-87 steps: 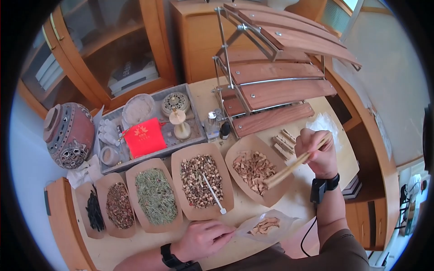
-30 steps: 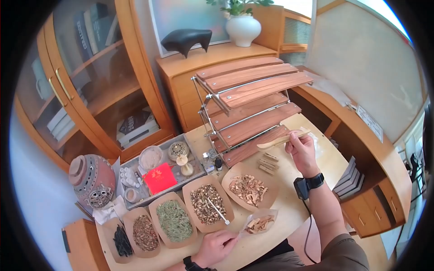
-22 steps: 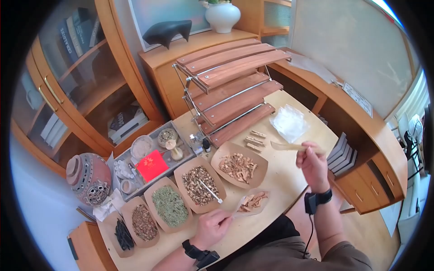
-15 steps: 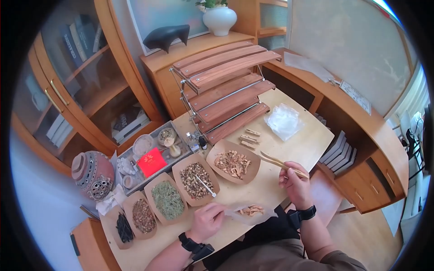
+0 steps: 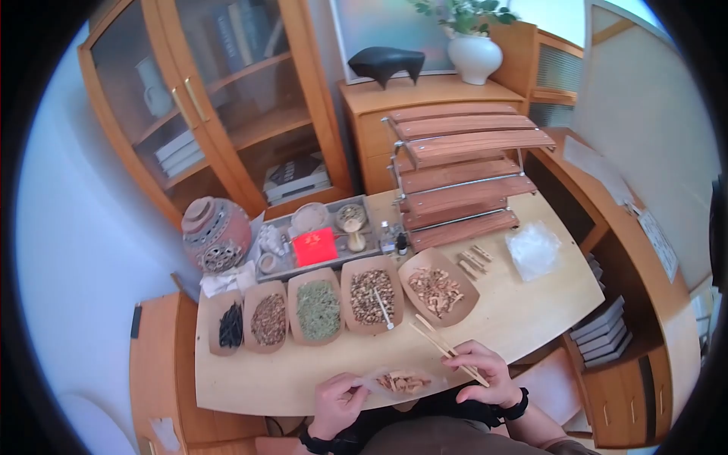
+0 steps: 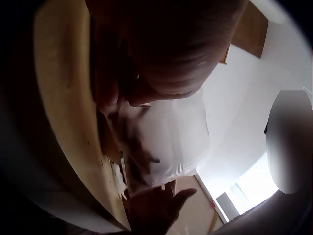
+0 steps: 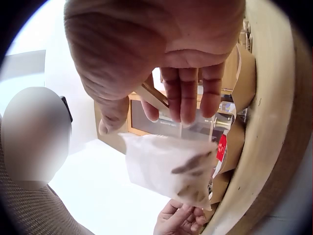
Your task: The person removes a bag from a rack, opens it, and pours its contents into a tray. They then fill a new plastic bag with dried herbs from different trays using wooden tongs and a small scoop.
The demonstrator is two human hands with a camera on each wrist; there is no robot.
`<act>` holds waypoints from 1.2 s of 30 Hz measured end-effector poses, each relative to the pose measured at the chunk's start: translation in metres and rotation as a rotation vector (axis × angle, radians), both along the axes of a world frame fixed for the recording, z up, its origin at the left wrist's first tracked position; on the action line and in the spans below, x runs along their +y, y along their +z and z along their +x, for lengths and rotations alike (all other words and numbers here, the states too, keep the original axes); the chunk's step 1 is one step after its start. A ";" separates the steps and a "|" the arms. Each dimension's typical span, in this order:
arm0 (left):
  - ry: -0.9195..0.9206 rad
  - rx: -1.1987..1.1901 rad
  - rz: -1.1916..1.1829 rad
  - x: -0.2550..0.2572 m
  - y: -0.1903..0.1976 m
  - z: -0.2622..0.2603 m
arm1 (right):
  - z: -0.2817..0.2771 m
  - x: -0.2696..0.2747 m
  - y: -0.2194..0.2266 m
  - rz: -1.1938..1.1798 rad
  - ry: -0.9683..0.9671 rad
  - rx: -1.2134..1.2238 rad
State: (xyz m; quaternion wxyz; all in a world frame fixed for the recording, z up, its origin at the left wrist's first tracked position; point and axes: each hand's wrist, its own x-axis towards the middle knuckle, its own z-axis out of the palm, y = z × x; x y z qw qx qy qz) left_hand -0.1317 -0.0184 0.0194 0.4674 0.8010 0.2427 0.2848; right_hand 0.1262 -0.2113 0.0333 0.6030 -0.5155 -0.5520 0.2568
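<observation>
Translucent and limp, the sachet (image 5: 400,381) of bark chips hangs at the table's (image 5: 531,303) six-o'clock edge, pinched by the left hand (image 5: 337,402) at its nine-o'clock rim. The right hand (image 5: 485,371), curled round bamboo tongs (image 5: 447,349), touches the three-o'clock rim. It looks light and spill-prone; best held by the mouth edges.

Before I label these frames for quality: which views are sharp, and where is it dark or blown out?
Head view: sharp, fisheye-bent, dark corners. Left wrist view: dim, left hand blurred against bright window glare. Right wrist view: right hand near and soft, backlit; pouch readable.
</observation>
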 end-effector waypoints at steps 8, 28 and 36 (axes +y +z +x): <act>0.216 0.019 -0.003 -0.018 0.000 -0.019 | -0.019 0.037 -0.009 0.007 -0.057 -0.095; 0.071 -0.081 -0.127 0.044 -0.018 -0.031 | 0.012 0.055 0.004 -0.084 -0.512 -0.547; 0.047 -0.063 -0.156 0.046 -0.018 -0.033 | 0.022 0.063 0.004 -0.214 -0.554 -0.706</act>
